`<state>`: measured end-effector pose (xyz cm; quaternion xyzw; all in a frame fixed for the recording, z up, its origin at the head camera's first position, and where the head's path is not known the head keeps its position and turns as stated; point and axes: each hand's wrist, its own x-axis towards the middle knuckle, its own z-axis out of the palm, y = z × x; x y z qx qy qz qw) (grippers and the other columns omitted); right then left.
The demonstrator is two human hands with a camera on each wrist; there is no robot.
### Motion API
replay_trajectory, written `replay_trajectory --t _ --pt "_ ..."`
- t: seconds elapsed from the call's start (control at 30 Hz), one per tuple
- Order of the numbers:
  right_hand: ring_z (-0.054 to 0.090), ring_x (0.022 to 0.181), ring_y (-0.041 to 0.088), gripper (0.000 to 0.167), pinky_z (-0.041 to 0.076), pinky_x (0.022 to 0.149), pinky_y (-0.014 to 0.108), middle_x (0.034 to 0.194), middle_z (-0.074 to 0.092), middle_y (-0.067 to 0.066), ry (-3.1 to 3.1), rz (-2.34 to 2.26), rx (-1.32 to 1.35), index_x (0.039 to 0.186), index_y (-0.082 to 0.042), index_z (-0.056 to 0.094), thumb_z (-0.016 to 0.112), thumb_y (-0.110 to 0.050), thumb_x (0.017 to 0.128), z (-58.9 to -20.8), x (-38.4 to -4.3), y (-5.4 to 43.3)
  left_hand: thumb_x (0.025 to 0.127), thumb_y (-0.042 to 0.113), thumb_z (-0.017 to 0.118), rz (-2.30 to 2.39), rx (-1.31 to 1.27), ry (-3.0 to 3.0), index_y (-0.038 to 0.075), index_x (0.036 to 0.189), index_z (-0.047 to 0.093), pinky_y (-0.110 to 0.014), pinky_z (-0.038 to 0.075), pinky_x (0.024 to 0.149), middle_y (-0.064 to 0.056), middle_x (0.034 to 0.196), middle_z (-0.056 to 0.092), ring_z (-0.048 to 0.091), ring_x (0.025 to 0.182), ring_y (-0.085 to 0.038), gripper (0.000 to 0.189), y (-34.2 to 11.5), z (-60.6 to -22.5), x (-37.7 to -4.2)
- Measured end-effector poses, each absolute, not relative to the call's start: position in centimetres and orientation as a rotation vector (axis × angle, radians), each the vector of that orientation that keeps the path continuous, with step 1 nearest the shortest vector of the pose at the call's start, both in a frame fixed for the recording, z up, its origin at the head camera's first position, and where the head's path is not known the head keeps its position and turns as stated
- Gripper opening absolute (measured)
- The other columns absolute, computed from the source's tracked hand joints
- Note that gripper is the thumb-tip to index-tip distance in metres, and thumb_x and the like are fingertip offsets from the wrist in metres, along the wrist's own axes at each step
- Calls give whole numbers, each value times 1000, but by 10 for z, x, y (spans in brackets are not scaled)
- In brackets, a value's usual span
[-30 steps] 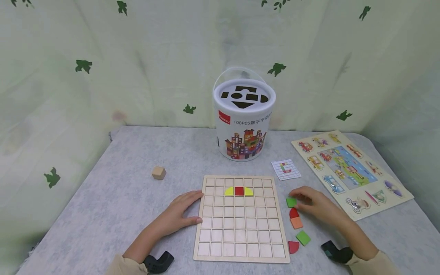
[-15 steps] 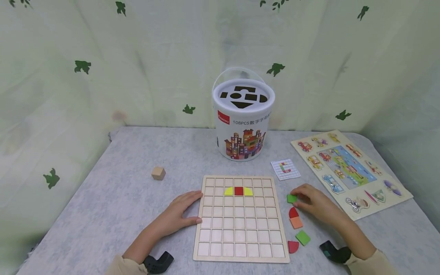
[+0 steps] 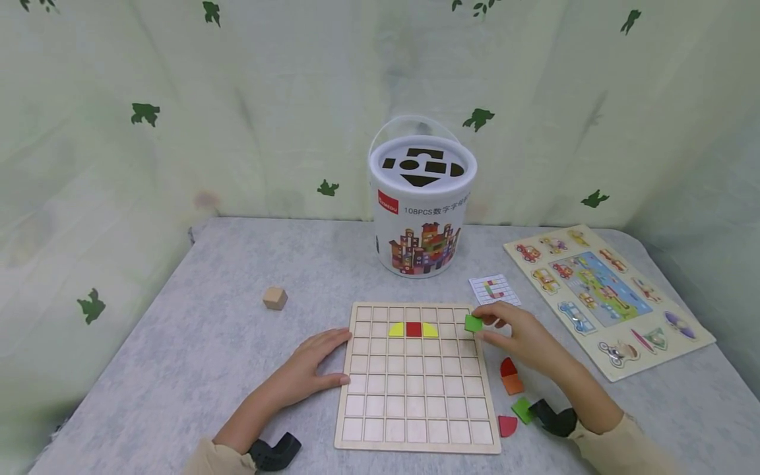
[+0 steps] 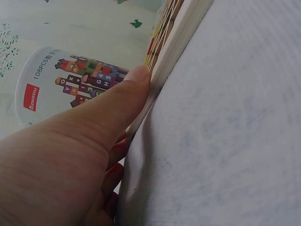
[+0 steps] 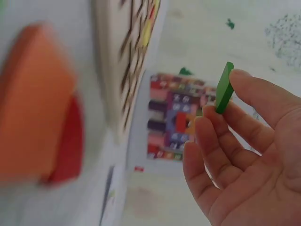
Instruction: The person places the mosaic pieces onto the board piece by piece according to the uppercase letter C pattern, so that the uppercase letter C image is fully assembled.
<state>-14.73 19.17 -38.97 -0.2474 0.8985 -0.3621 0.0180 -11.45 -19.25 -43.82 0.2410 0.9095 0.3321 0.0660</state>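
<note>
**Three tiles down, one in my fingers, four sitting off the board**

Progress check on the grid board (image 3: pixel 396 384). Second row from the top has three tiles in the middle cells, side by side: yellow curved tile (image 3: pixel 396 330), red square (image 3: pixel 413 329), another yellow curved tile (image 3: pixel 430 330). They look properly seated to me.

My right grip (image 3: pixel 515 332) has the green square (image 3: pixel 473 323) pinched between thumb and fingertips, closed only as far as the tile's thickness. It's up by the board's right edge, near that same row, tilted and not in any cell. My left grip (image 3: pixel 309 366) isn't clamped on anything: fingers and thumb spread, resting against the board's left edge.

Left over on the counter (image 3: pixel 297 257), just right of the board: rounded red tile (image 3: pixel 508 366) touching the orange square (image 3: pixel 512 384), then a second green square (image 3: pixel 522 410) and one more red curved tile (image 3: pixel 507 426).

So three of the eight coloured tiles I can see are in, which I'd call under halfway. The pattern card (image 3: pixel 491 288) behind my right grip is too small and partly covered, so I can't check the layout against it.
</note>
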Motion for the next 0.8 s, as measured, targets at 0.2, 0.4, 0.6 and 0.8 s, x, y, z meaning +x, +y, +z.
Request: replay_trajectory --t 0.2,0.4,0.6,0.8 --pt "54 88 14 28 48 76 35 103 59 -3 2749 -1218 -882 110 -10 60 66 -17 83 -379 -153 157 77 49 64 1006 733 2736 12 138 37 -51 20 101 -6 141 33 25 130 -28 76 -192 -439 -115" --pt "53 89 13 28 47 76 30 103 57 -6 2678 -1269 -957 110 -12 60 65 -20 84 -379 -157 125 77 49 64 1006 736 2735 12 138 37 -51 20 101 -6 141 33 25 130 -28 76 -192 -438 -115" --pt "54 87 17 30 48 76 32 98 57 -5 2600 -1244 -981 110 -10 60 65 -23 84 -393 -161 103 77 48 64 1004 742 2735 11 138 37 -51 21 101 -6 141 33 25 130 -29 77 -192 -437 -115" --pt "51 81 12 26 47 70 25 92 55 -7 2506 -1169 -934 107 -10 61 66 -19 83 -409 -162 96 77 47 65 1007 732 2735 12 138 37 -51 21 101 -6 141 33 25 129 -28 76 -193 -438 -115"
